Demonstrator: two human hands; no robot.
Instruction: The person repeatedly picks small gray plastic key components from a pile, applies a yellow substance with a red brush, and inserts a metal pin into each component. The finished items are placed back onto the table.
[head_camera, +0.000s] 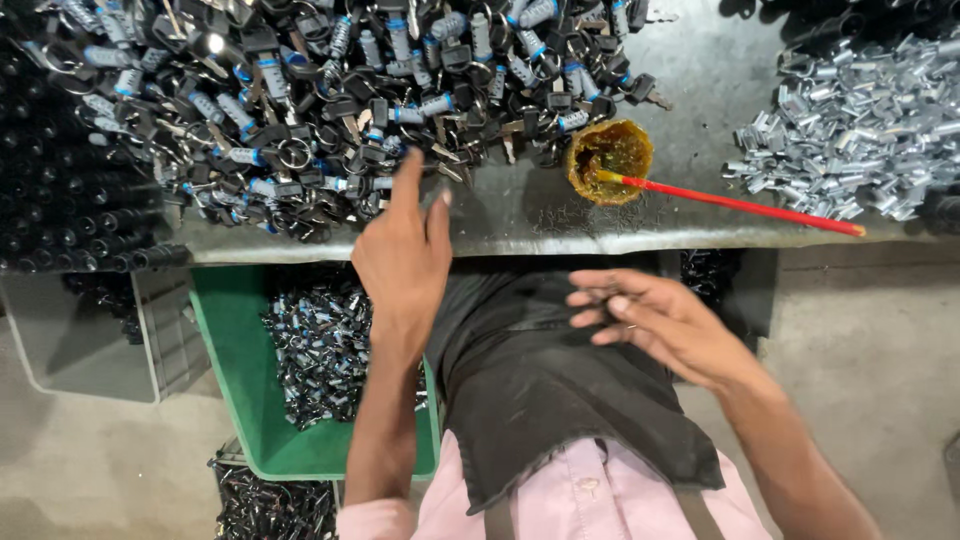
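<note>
— Where are the person's hands?

— The left hand (402, 255) reaches far over the bench edge, forefinger stretched onto the near rim of the heap of keys and lock barrels (330, 95), the other fingers loosely spread; it grips nothing yet. The right hand (655, 320) hovers near the lap above the dark apron (540, 385), fingers half curled and empty as far as can be seen.

— And the heap itself?

— It covers the far left of the grey metal bench (600, 215): black-headed keys on steel rings, tangled with small silvery cylinders banded in blue. Hard, glossy, slippery-looking pieces, hooked through one another.

— So how should the reaching be done well?

— Probably by picking one set at the loose near edge, pinching a ring or key head rather than a smooth barrel, and lifting it straight out so the tangle does not drag neighbours off the bench.

— What else lies about?

— A round amber pot of grease (608, 160) right of the heap, a red-handled brush (735, 203) resting in it with its handle pointing right. Farther right, a pile of bright folded metal clips (860, 130). Below the bench on the left, a green plastic crate (235, 390) holds more dark lock parts, and black tubes (60, 190) are stacked at the far left.
</note>
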